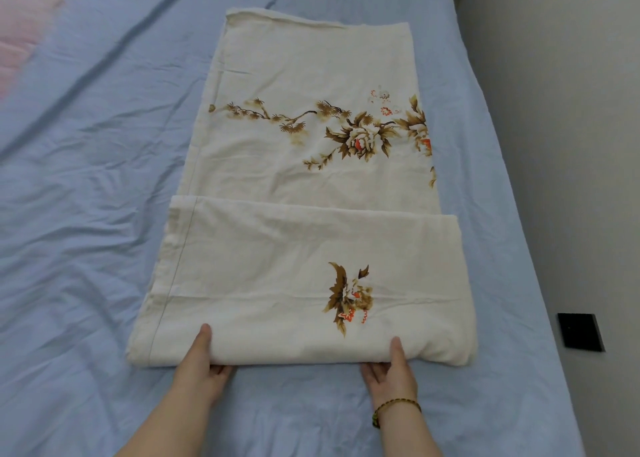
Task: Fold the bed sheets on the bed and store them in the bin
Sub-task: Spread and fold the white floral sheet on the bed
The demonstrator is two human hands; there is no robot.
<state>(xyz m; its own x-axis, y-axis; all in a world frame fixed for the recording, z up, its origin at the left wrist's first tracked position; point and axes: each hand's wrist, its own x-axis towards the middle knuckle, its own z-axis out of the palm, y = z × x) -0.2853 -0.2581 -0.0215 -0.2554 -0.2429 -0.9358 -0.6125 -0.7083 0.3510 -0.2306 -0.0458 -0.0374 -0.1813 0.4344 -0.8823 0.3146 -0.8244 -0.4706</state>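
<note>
Fingers of your left hand (201,370) curl under the near fold of the bed sheet (311,242), with the thumb lying flat on top, so the fold is pinched between them. Your right hand (391,375) takes the same edge further right in the same way: thumb above, fingers tucked beneath the cloth. A beaded bracelet (394,409) of gold and dark beads circles your right wrist.

You have the bed sheet lying on the bed (86,186), reaching away from you as a long strip. Its near end is doubled over onto itself; the free edge of this upper layer runs straight across the strip roughly midway. The near fold is thick and rounded, and bulges at its right corner. The cloth is matte cream woven fabric, lightly creased, printed with brown pine sprigs and large brown-and-cream blossoms touched with orange. One blossom sits on the upper layer, the others on the exposed far half. A thin stitched line runs along the left side.

Beneath it, the bed is covered in pale blue fabric marked by long soft wrinkles. A pink quilted cover (24,23) shows at the upper left corner. On the right, a plain pale wall (571,110) meets the bed's edge, bearing a flat black square plate (580,332).
</note>
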